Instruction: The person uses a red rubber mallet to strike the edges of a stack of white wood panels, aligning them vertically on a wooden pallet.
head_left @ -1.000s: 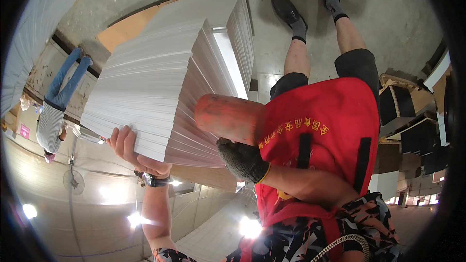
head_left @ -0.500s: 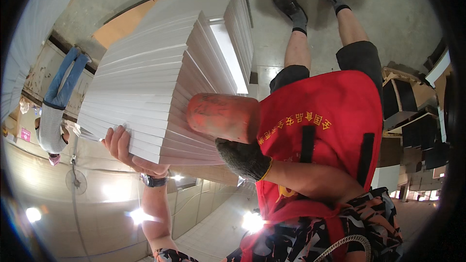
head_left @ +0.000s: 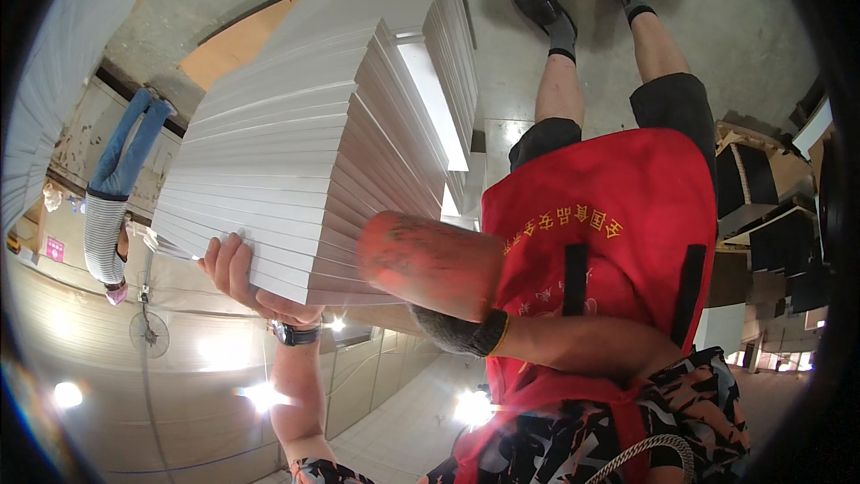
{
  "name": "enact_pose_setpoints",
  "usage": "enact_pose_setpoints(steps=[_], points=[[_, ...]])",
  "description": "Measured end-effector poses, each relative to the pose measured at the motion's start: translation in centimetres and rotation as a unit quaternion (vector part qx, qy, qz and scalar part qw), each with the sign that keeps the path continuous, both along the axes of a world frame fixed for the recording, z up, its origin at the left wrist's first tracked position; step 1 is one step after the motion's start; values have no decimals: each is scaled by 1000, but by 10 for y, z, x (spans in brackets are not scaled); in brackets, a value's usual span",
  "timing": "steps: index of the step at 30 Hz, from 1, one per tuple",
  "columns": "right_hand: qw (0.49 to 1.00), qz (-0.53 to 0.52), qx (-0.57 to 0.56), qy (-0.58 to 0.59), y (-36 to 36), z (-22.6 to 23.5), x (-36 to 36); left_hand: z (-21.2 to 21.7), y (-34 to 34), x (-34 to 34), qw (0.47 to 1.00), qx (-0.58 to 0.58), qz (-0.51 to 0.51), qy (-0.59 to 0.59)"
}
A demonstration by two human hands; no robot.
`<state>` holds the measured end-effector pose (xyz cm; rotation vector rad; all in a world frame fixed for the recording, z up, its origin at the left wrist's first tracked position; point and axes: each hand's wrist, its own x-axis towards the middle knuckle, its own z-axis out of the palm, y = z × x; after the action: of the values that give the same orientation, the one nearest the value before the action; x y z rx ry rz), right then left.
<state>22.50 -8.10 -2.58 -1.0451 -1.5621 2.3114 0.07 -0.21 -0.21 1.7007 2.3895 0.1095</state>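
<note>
Head view shows grey floor (head_left: 743,63), lamps (head_left: 472,408), left hand (head_left: 246,289) clasping white boards (head_left: 260,161), right hand (head_left: 459,332) gripping an apparent red mallet (head_left: 430,264).

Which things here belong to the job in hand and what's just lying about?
In use:
white boards, touched by the left hand
what looks like a red mallet, in the gloved right hand

Apparently just around:
black panels at right
fan
pink sign
</note>
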Motion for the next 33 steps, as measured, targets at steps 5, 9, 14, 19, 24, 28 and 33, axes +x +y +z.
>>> enact_pose_setpoints(steps=[5, 9, 14, 19, 24, 28, 33], points=[[996, -25, -65, -58, 32, 2, 1, 2, -3, -1, 1000, -19, -11, 16], [982, 122, 125, -67, 43, 3, 5, 2, 5, -1, 1000, -15, -16, 9], [871, 307, 380, -51, -5, 7, 22, 4, -2, -1, 1000, -19, -5, 18], [999, 27, 23, -26, -20, -6, 8, 6, 0, -3, 1000, -21, -9, 8], [993, -50, -100, 25, 106, -21, -25, 3, 1, 0, 1000, -18, -3, 17], [999, -9, -17, 28, 98, -17, -16, 2, -1, -2, 1000, -21, -5, 16], [999, 24, 21, 18, 122, -15, -18, 3, -3, -4, 1000, -17, -10, 11]])
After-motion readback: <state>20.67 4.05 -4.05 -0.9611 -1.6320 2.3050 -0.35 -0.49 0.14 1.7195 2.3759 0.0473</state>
